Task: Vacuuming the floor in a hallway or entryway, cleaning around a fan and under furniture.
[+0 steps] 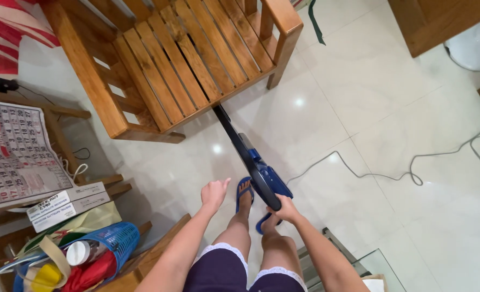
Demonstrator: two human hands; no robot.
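One blue vacuum, one wooden bench, two blue slippers. Right hand is clenched round the vacuum's handle; its tube runs up-left, nose under the bench. Left hand hangs free, fingers loosely curled.

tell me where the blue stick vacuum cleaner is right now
In the head view, the blue stick vacuum cleaner sits mid-frame, gripped by the right hand, its tube reaching under the slatted wooden bench; the left hand hangs free beside it.
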